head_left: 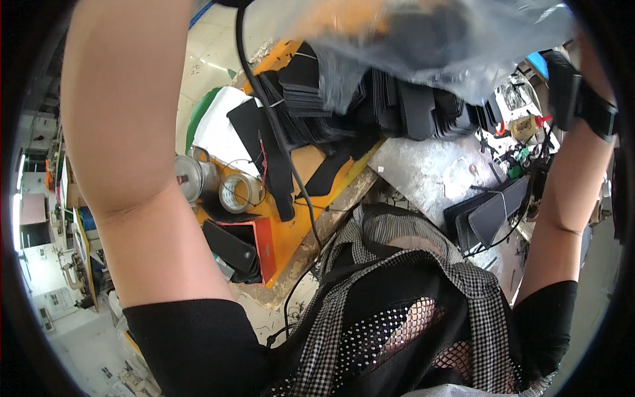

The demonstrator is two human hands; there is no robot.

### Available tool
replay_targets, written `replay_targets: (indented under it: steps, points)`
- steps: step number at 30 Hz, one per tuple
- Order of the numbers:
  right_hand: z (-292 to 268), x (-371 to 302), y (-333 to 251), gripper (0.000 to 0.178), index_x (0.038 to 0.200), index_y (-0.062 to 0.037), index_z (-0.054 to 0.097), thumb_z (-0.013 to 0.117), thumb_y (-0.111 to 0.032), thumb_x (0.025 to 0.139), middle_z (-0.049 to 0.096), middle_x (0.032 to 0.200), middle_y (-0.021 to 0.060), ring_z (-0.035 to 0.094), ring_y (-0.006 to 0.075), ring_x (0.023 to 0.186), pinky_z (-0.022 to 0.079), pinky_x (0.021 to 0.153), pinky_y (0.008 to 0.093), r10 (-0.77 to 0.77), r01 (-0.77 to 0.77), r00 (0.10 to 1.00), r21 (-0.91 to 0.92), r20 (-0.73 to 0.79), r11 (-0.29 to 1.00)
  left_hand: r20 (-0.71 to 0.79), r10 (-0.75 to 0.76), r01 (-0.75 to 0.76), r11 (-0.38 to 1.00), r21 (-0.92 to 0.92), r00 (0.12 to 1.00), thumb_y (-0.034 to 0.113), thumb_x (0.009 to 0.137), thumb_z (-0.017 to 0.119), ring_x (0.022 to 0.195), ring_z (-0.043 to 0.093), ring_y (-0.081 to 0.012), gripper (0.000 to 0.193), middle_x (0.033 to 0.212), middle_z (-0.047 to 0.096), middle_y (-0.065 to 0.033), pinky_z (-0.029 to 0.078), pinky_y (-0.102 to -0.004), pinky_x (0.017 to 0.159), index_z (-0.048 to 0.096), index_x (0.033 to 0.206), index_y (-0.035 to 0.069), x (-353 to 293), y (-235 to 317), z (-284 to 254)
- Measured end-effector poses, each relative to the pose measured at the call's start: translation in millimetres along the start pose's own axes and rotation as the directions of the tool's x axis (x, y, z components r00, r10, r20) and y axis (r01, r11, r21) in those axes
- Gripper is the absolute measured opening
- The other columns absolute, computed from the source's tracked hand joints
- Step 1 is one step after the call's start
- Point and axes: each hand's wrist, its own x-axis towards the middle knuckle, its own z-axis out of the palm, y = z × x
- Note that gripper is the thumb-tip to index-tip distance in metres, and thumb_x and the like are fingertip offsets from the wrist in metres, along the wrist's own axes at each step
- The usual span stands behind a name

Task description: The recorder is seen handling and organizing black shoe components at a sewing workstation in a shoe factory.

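Both my arms are raised; my left forearm [135, 99] runs up past the top edge, and my left hand lies outside the picture. My right forearm [562, 178], with a black band [595, 109] at the wrist, reaches the upper right, where my right hand is also out of sight. Between the arms a clear, crinkled plastic bag [430, 63] spans the top, blurred, with dark and orange shapes showing through it. Whether either hand grips the bag cannot be seen. Below it, stacks of flat black pieces [417, 109] stand on the orange table [291, 248].
A dark cable [284, 142] hangs across the view. On the left are a tape roll [228, 193], a metal container [190, 178] and a red-orange box [264, 245] holding black pieces. Right: a metal plate [423, 169], black folded pieces [486, 215] and a red-tipped bottle [524, 128].
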Motion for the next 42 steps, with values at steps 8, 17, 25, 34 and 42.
replay_targets:
  steps: [8, 17, 25, 34, 42]
  points:
    - [-32, -36, -8, 0.035, 0.115, 0.0015, 0.055, 0.064, -0.011, 0.083, 0.063, 0.109, 0.0107, 0.063, 0.0185, 0.094, 0.051, 0.083, 0.0307, 0.109, -0.117, 0.991, -0.124, -0.073, 0.985, -0.245, 0.247, -0.153, 0.925, 0.348, 0.938, 0.036, 0.052, 0.086, 0.132, 0.021, -0.0435, 0.128, 0.139, 0.022, -0.0293, 0.018, -0.0586, 0.106, 0.003, 0.145, 0.008, 26, -21, 79]
    - [-105, -129, -58, 0.032, 0.112, 0.0009, 0.057, 0.063, -0.014, 0.085, 0.064, 0.107, 0.0119, 0.063, 0.0200, 0.094, 0.051, 0.084, 0.0324, 0.195, -0.244, 0.949, -0.184, -0.248, 0.952, -0.590, 0.161, 0.029, 0.954, 0.300, 0.791, 0.037, 0.065, 0.078, 0.127, 0.032, -0.0393, 0.094, 0.135, 0.033, -0.0228, 0.018, -0.0601, 0.101, 0.026, 0.140, 0.017, 54, -12, 138]
    - [-206, -340, -139, 0.029, 0.110, 0.0003, 0.058, 0.061, -0.016, 0.086, 0.064, 0.106, 0.0129, 0.063, 0.0213, 0.094, 0.051, 0.084, 0.0339, 0.221, -0.414, 0.731, -0.161, -0.646, 0.896, -0.642, 0.412, -0.600, 0.795, -0.095, 0.647, 0.010, 0.084, 0.054, 0.076, 0.059, -0.0206, 0.015, 0.081, 0.059, -0.0122, 0.046, -0.0284, 0.069, 0.059, 0.093, -0.001, 101, 124, 165]
    - [-201, -587, -225, 0.027, 0.107, -0.0003, 0.060, 0.060, -0.019, 0.087, 0.065, 0.104, 0.0141, 0.064, 0.0228, 0.093, 0.051, 0.084, 0.0356, 0.148, -0.437, 0.268, 0.017, -0.952, 0.899, -0.361, 0.526, -0.599, 0.401, -0.693, 0.770, 0.009, 0.091, 0.051, 0.068, 0.049, -0.0070, 0.012, 0.074, 0.055, -0.0027, 0.042, -0.0230, 0.061, 0.054, 0.085, 0.000, 54, 322, 263]
    - [-156, -855, -272, 0.016, 0.095, -0.0014, 0.062, 0.061, -0.015, 0.087, 0.066, 0.091, 0.0116, 0.064, 0.0212, 0.081, 0.053, 0.075, 0.0351, 0.282, 0.050, -0.264, 0.279, -0.922, 0.959, 0.070, 0.777, -0.423, 0.413, -0.807, 0.626, 0.020, 0.083, 0.066, 0.052, 0.042, -0.0074, 0.019, 0.059, 0.048, -0.0013, 0.034, -0.0231, 0.049, 0.060, 0.091, 0.004, -7, 471, 364]
